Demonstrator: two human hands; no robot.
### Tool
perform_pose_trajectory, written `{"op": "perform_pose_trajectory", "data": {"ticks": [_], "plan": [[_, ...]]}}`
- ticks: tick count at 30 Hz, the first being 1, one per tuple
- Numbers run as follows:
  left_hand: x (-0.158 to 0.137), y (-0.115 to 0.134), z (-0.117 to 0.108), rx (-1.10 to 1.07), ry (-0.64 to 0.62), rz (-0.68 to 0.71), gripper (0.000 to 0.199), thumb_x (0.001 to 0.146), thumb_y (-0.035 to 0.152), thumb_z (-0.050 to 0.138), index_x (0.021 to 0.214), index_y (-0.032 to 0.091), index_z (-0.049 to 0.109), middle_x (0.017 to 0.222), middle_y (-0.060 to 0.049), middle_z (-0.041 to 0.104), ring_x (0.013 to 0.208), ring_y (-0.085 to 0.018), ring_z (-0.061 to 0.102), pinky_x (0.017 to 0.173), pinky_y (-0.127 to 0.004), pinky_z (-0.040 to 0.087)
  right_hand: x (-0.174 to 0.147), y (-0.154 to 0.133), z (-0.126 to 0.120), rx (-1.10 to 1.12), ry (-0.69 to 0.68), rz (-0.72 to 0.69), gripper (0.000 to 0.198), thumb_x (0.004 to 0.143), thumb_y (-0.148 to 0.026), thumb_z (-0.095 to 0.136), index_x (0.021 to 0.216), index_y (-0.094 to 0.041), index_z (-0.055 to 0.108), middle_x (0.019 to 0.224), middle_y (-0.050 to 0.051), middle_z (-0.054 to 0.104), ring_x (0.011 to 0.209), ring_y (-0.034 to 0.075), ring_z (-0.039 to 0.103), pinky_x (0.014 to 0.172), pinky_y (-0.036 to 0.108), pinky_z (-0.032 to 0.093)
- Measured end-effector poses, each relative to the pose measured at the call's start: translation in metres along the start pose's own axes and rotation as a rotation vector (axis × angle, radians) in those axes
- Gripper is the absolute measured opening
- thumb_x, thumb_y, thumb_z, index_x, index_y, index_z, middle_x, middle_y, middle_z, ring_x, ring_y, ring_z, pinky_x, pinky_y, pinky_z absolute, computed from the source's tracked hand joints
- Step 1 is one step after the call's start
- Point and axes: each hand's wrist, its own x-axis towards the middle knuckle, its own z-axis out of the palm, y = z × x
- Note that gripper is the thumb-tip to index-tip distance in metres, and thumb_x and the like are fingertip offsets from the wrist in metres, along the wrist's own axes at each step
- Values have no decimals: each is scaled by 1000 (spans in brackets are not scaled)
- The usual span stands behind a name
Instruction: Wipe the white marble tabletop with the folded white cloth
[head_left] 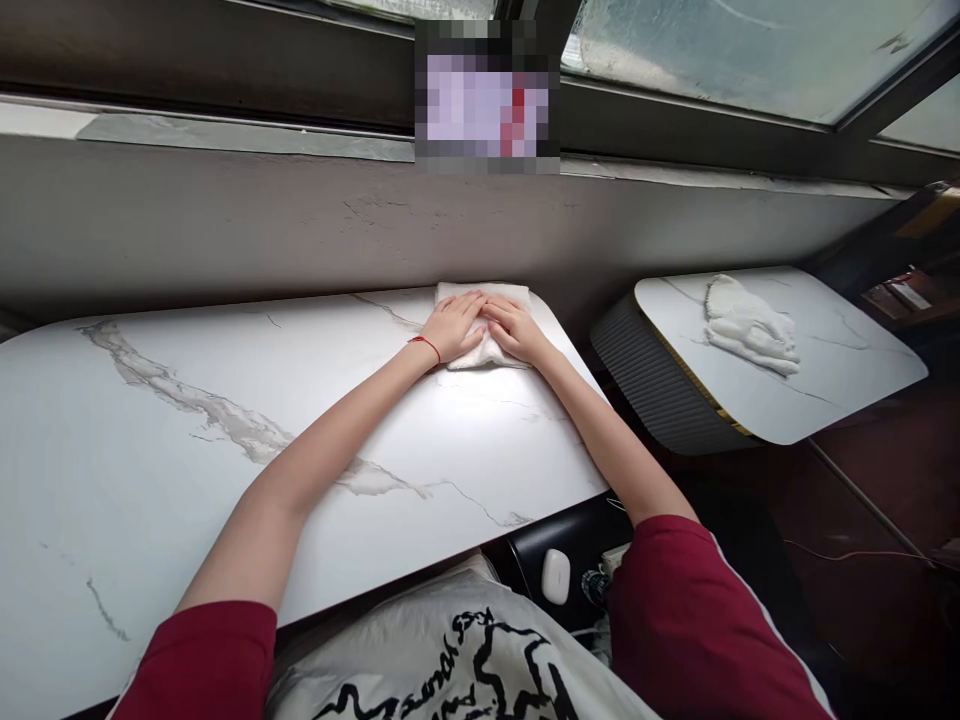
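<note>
A folded white cloth lies near the far right corner of a white marble-patterned table. Both palms press down on it. My left hand, with a thin red string at the wrist, rests flat on the cloth's left part, fingers stretched out. From the other side, my right hand lies flat with its fingers extended, the fingertips meeting those of the left. Part of the cloth is hidden under the hands.
To the right stands a smaller marble-topped table with a crumpled white cloth on it. A wall and windows run behind the tables. Below the near edge, a white rounded case sits on a black surface.
</note>
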Motion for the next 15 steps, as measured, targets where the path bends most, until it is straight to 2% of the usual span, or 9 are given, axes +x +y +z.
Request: {"op": "perform_pose_trajectory", "data": {"ticks": [6, 15], "plan": [[13, -12, -6, 0, 15, -66, 60, 97, 34, 42, 152, 8, 40, 159, -16, 44, 147, -27, 41, 122, -45, 28, 25, 18, 8, 58, 44, -3, 47, 95, -33, 32, 122, -18, 67, 128, 13, 70, 123, 28, 61, 110, 48, 45], [13, -13, -1, -9, 68, -58, 56, 97, 34, 43, 149, 10, 44, 157, -15, 47, 145, -27, 43, 121, -46, 29, 24, 16, 8, 70, 66, 17, 50, 99, -39, 29, 123, -19, 68, 132, 12, 69, 127, 28, 60, 113, 49, 43]]}}
